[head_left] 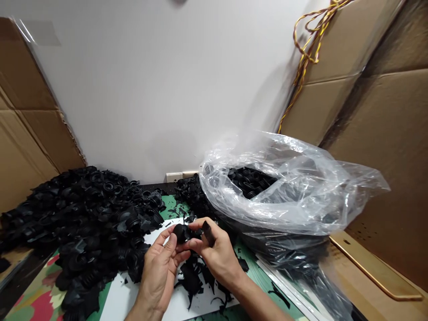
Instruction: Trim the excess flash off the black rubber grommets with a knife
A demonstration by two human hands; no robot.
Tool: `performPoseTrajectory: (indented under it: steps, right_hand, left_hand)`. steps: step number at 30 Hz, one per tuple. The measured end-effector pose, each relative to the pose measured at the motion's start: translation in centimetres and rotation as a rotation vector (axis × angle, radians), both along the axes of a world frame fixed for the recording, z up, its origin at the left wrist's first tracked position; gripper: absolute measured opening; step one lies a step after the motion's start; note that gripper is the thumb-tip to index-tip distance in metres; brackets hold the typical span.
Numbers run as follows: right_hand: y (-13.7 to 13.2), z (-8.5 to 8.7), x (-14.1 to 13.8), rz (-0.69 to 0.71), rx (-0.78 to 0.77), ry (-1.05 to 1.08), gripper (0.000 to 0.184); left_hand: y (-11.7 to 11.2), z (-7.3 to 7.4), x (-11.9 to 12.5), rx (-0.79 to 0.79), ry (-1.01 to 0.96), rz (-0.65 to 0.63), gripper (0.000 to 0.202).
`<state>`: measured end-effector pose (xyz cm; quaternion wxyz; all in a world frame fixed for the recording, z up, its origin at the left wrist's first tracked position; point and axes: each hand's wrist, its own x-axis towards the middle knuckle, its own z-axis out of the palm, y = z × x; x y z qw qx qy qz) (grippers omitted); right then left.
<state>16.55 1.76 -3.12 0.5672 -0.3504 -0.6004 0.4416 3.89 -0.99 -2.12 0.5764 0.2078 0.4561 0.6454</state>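
Note:
My left hand (159, 269) and my right hand (217, 253) meet low in the middle of the view, both pinching one black ribbed rubber boot (183, 232) between thumbs and fingers. A flat black flap (207, 232) sticks up from the part by my right thumb. Under my hands lies a white board (174, 303) strewn with black rubber trimmings (195, 278). A big heap of the same black rubber boots (90, 218) spreads to the left, touching the board's edge.
A clear plastic bag (284, 187) full of black boots stands at the right. Cardboard boxes (377, 111) rise on the right and cardboard (23, 133) on the left. A white wall is behind, with twisted yellow-red wires (309, 49) hanging. A patterned green tablecloth (264, 276) covers the table.

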Motion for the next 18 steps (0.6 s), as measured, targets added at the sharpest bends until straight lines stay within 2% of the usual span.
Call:
performPoseTrajectory:
  steps: [3, 7, 11, 18]
  right_hand:
    - [-0.3, 0.0, -0.4, -0.087, 0.107, 0.009, 0.012]
    - [0.0, -0.7, -0.6, -0.117, 0.078, 0.082, 0.001]
    - [0.3, -1.2, -0.5, -0.098, 0.081, 0.103, 0.009]
    - [-0.2, -0.7, -0.7, -0.191, 0.115, -0.061, 0.022]
  left_hand:
    - [-0.3, -0.2, 0.2, 0.014, 0.026, -0.063, 0.04]
    - [-0.5, -0.3, 0.5, 0.03, 0.075, -0.141, 0.035]
    - [-0.5, -0.5, 0.6, 0.023, 0.128, -0.125, 0.032]
    - [-0.3, -0.6, 0.3, 0.022, 0.201, -0.184, 0.033]
